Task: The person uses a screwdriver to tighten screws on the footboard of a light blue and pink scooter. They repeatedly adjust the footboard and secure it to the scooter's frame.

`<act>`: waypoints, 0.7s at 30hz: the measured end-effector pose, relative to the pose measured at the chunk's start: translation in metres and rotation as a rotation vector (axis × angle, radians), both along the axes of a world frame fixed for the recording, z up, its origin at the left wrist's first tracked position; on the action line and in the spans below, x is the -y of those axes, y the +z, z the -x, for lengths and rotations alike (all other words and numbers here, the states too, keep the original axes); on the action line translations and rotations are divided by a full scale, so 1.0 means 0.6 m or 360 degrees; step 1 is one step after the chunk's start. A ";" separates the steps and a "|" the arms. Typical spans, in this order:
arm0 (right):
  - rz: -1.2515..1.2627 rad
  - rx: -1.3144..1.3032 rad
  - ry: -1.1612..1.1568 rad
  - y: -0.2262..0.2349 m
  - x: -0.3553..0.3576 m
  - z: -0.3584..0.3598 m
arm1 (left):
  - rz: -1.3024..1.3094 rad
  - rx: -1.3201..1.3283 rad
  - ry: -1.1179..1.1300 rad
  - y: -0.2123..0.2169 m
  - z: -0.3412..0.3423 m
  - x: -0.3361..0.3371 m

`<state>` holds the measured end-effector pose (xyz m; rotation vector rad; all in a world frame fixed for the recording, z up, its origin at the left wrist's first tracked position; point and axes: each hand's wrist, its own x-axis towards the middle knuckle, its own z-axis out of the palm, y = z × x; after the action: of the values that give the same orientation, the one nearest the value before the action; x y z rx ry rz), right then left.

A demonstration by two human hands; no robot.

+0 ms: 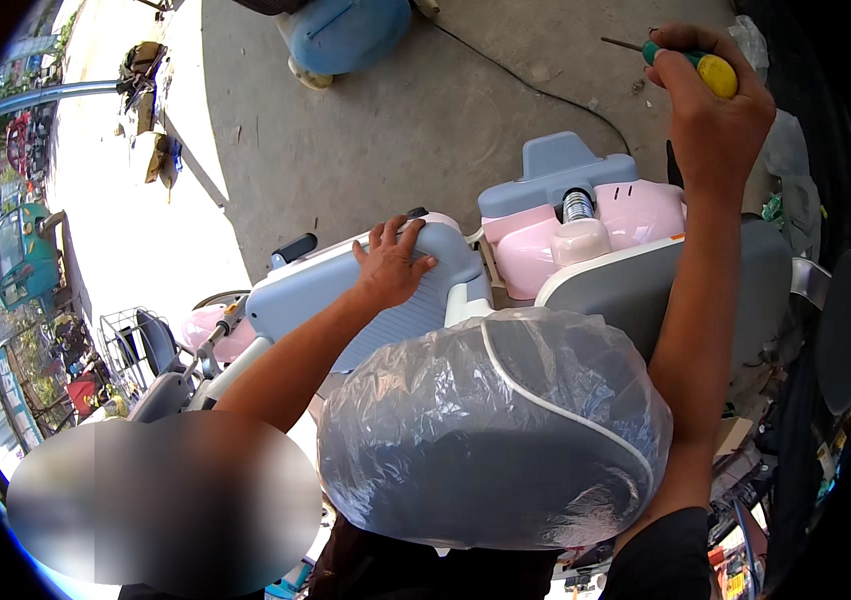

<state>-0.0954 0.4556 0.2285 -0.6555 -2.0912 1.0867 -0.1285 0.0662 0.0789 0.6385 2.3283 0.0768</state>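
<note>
My left hand (394, 265) lies with its fingers spread on the light blue floorboard panel (316, 290) of a pink and blue scooter. Up at the right, my right hand (721, 130) is closed round a screwdriver (718, 76) with a green and yellow handle. Its thin shaft points left, over the floor and touching nothing. Right in front of me is a dark seat (486, 440) wrapped in clear plastic. Beyond it sit a grey padded panel (601, 290), glossy pink body parts (636, 208) and a metal coil spring (578, 206).
A blue rounded object (351, 35) stands on the concrete floor (376, 130) at the far side. From near it a dark cable (516, 75) runs toward the scooter. A wire basket (131, 345) and a green vehicle (21, 255) are at the left. Clutter and plastic wrap (786, 150) line the right.
</note>
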 end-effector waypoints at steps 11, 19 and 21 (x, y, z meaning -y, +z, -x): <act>0.0365 -0.0243 0.0084 0.002 -0.009 0.009 | 0.0076 0.0069 0.0009 0.013 0.007 -0.024; 0.0857 -0.0308 0.0075 0.005 0.020 0.024 | 0.0193 0.0147 0.0063 0.022 0.013 -0.033; 0.0890 -0.0251 0.0098 -0.008 0.025 0.032 | 0.0216 0.0155 0.0070 0.024 0.021 -0.037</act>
<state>-0.1148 0.4403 0.2240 -0.7366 -1.6821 1.7232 -0.1409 0.0884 0.0934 0.5050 2.2321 -0.0291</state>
